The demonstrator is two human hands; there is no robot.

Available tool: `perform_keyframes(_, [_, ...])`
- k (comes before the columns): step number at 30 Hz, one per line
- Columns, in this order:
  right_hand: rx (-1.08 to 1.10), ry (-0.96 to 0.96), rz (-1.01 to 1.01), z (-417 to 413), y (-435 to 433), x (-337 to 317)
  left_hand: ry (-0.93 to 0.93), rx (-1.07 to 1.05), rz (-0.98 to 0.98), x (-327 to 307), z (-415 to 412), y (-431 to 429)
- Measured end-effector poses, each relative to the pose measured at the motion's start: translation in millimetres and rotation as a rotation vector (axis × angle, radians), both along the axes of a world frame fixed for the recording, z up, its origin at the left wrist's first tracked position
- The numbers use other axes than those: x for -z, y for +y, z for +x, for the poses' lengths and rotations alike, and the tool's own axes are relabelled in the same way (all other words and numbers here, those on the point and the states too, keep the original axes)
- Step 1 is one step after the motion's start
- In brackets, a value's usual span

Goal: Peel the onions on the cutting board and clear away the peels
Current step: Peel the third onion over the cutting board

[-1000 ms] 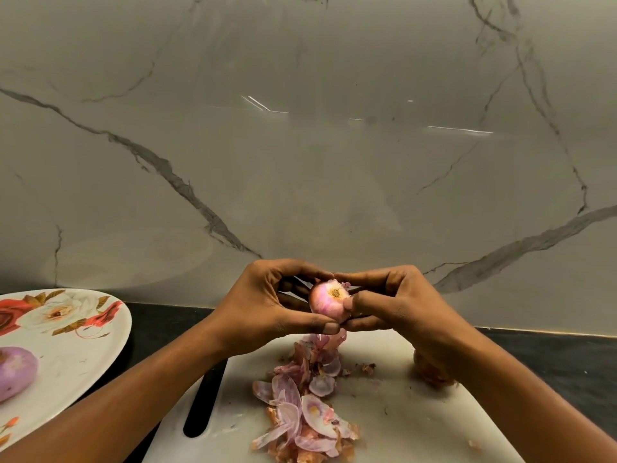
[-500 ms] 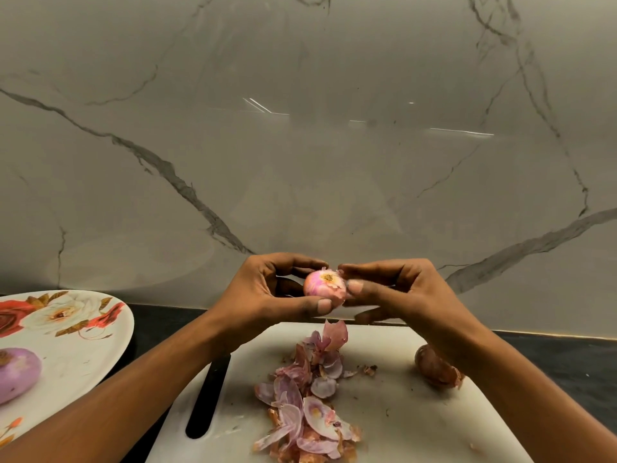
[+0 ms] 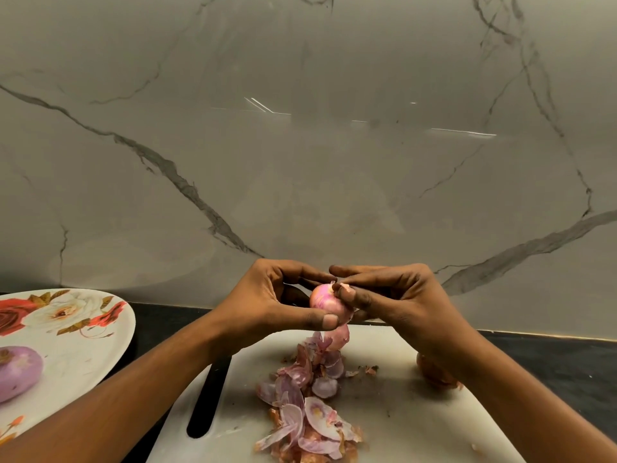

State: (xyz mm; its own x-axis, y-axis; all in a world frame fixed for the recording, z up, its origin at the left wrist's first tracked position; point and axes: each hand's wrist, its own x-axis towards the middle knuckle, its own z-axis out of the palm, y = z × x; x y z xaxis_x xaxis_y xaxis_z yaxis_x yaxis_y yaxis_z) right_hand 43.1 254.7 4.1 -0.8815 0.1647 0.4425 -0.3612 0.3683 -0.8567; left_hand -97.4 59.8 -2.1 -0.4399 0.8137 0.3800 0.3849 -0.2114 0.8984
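Note:
A small pink onion [image 3: 322, 300] is held in the air above the white cutting board [image 3: 417, 416]. My left hand [image 3: 277, 300] cups it from the left, thumb under it. From the right, my right hand [image 3: 390, 295] pinches a flap of skin at the onion's top with thumb and fingertips. A loose pink peel [image 3: 337, 337] hangs just below the onion. A pile of purple and brown peels [image 3: 307, 406] lies on the board's middle. An unpeeled brown onion [image 3: 434, 374] sits on the board, mostly hidden behind my right wrist.
A flowered white plate [image 3: 66, 332] at the left holds a peeled purple onion [image 3: 18, 372]. The board has a black slot handle [image 3: 208, 399] on its left side. A dark counter runs under it, with a grey marble wall [image 3: 300, 145] close behind.
The view has tilted slightly. My hands turned the onion, so its cut end no longer faces me, and my right fingers shifted to pinch skin at the top.

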Motion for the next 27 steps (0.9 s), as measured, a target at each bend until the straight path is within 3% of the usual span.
perform_keyframes(9, [0.187,-0.011,0.014,0.5,7.0,-10.7,-0.064,0.022,0.024,1.8,-7.5,-0.2])
perform_keyframes(17, [0.057,-0.297,0.019,6.6,6.3,-13.9,-0.080,0.032,0.063,4.8,-13.6,0.8])
perform_keyframes(27, [-0.021,-0.375,-0.153,3.6,-7.5,-11.4,0.033,-0.011,0.043,9.2,-9.4,3.6])
